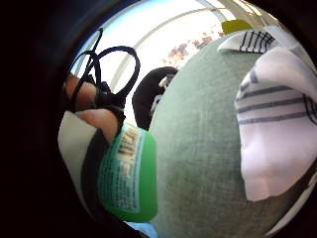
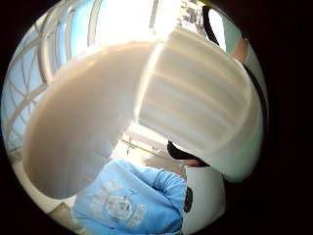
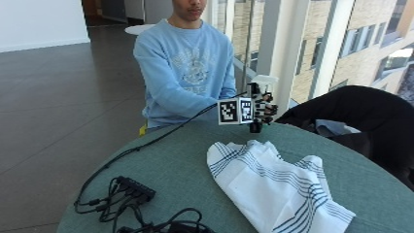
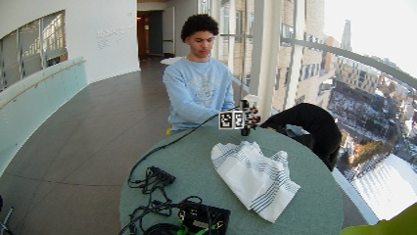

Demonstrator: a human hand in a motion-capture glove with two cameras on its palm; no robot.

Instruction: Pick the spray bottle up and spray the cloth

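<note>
Round, green-clothed tabletop (image 3: 175,165) beside tall windows: your black-gloved right hand (image 3: 262,108) is raised above its far edge, fingers curled round the green plastic spray bottle with a white trigger head (image 3: 261,97). Below and in front of the hand, well apart from it, the white cloth with dark stripes (image 3: 275,187) lies rumpled on the tabletop. Judged step: aiming. Turn the nozzle down toward the cloth's middle, bring the bottle nearer, then squeeze the trigger.
</note>
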